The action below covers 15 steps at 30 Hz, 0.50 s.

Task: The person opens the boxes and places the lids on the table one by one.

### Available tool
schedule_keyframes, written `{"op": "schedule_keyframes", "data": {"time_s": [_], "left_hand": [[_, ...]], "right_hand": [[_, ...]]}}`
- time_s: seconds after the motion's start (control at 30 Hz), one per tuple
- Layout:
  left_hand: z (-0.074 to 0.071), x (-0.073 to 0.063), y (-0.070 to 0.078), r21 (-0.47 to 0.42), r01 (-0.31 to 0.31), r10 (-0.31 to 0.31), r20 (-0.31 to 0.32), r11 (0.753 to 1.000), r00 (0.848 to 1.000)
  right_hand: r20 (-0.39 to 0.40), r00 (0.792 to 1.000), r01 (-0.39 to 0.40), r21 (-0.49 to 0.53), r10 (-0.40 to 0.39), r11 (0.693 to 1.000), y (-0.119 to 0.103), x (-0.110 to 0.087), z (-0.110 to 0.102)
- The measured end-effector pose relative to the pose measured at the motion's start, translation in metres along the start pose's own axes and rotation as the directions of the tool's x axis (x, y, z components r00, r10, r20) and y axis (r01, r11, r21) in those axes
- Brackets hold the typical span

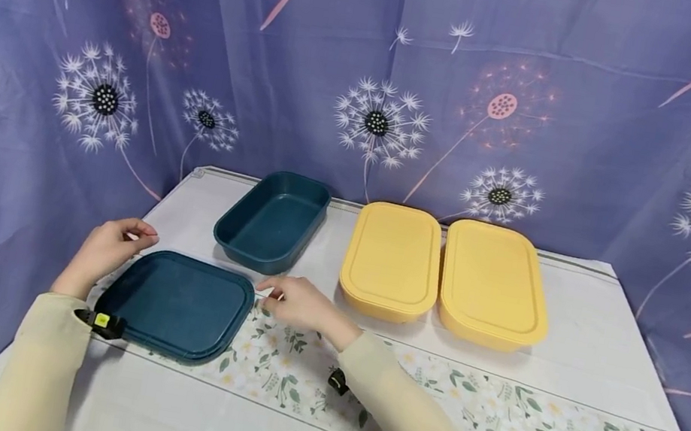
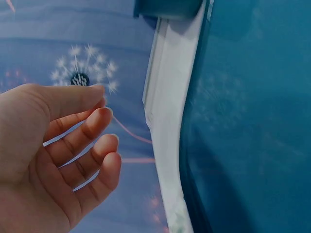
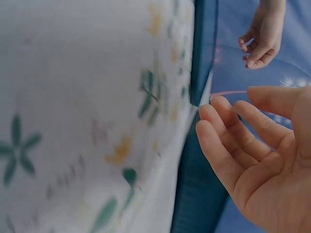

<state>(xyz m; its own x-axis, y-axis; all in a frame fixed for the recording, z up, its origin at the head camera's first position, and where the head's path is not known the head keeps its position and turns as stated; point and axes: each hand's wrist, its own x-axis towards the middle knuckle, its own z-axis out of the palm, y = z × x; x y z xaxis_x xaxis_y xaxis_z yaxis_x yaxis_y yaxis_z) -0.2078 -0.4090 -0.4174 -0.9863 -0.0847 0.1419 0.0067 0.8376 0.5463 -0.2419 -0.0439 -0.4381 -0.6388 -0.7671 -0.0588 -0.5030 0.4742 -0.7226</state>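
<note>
A dark teal rectangular lid (image 1: 176, 305) lies flat on the table, between the two hands. My left hand (image 1: 112, 249) hovers by its upper left edge, the fingers loosely bent with nothing in them; the left wrist view shows a gap between these fingers and the lid (image 2: 248, 116). Close to the lid's right end is my right hand (image 1: 300, 302), also holding nothing, its fingers relaxed in the right wrist view. Whether a right fingertip touches the rim I cannot tell. Behind the lid stands an uncovered dark teal container (image 1: 278, 223), its inside showing bare.
Two yellow containers with yellow lids stand side by side at the back right, the left one (image 1: 393, 258) and the right one (image 1: 493, 282). A floral strip (image 1: 490, 415) crosses the white tablecloth. A purple dandelion-print curtain (image 1: 312, 88) hangs around the table's back and sides.
</note>
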Motion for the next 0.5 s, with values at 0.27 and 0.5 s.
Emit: {"op": "schedule_keyframes", "data": {"time_s": [0.27,0.5], "left_hand": [[0.001,0.011,0.039,-0.001,-0.074,0.074,0.021,0.997,0.997],[0.006,0.019,0.07,-0.019,-0.153,0.153,0.033,0.988,0.988]], "right_hand": [[-0.034,0.999,0.03,-0.027,-0.03,0.999,0.002,-0.022,-0.018],[-0.099,0.993,0.061,-0.078,-0.069,0.995,0.007,-0.04,-0.031]]}}
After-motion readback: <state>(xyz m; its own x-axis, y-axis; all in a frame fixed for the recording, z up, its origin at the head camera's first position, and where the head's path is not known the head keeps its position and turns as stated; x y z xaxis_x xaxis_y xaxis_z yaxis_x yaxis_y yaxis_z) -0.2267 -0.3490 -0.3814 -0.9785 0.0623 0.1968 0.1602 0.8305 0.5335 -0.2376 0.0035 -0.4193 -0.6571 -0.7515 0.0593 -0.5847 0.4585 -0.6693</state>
